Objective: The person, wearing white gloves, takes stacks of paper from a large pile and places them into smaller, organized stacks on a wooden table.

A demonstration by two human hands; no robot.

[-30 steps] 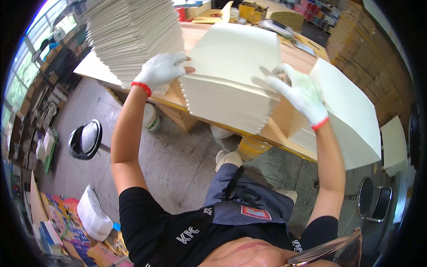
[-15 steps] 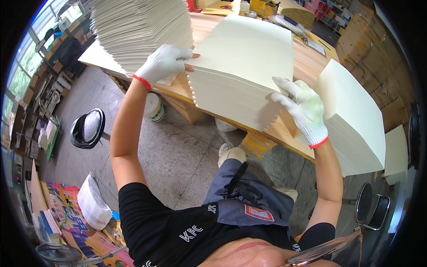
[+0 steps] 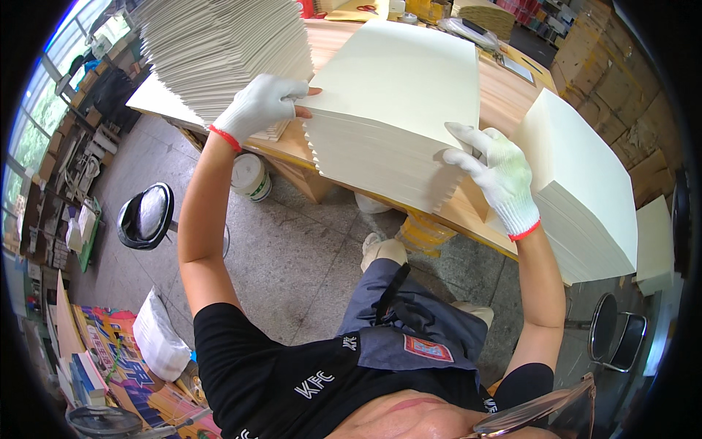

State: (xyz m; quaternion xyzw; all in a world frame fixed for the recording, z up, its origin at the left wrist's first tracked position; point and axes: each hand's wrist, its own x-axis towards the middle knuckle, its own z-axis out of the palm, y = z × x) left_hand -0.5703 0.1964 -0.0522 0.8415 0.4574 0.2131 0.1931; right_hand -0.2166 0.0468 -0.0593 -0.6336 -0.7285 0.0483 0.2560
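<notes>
A tall stack of off-white paper sheets (image 3: 402, 77) stands on the wooden table in front of me, its near side slightly stepped at the edges. My left hand (image 3: 265, 108), in a white knit glove with bare thumb and forefinger tips, pinches the top sheet at its near left corner. At the near right part of the same edge is my gloved right hand (image 3: 499, 167). One finger lies on the top face and another sits below the edge, closed on it. How many sheets lie between the fingers cannot be made out.
A taller fanned stack (image 3: 227, 58) rises at the left, and another pale stack (image 3: 585, 175) at the right. Scissors (image 3: 368, 9) and a clipboard (image 3: 515, 67) lie farther back on the table (image 3: 336, 45). A white bucket (image 3: 250, 175) and a black stool (image 3: 146, 216) stand on the floor.
Both hands keep their places at the stack's near edge. The whole view has shifted slightly, and the stacks sit a little higher and farther left in it.
</notes>
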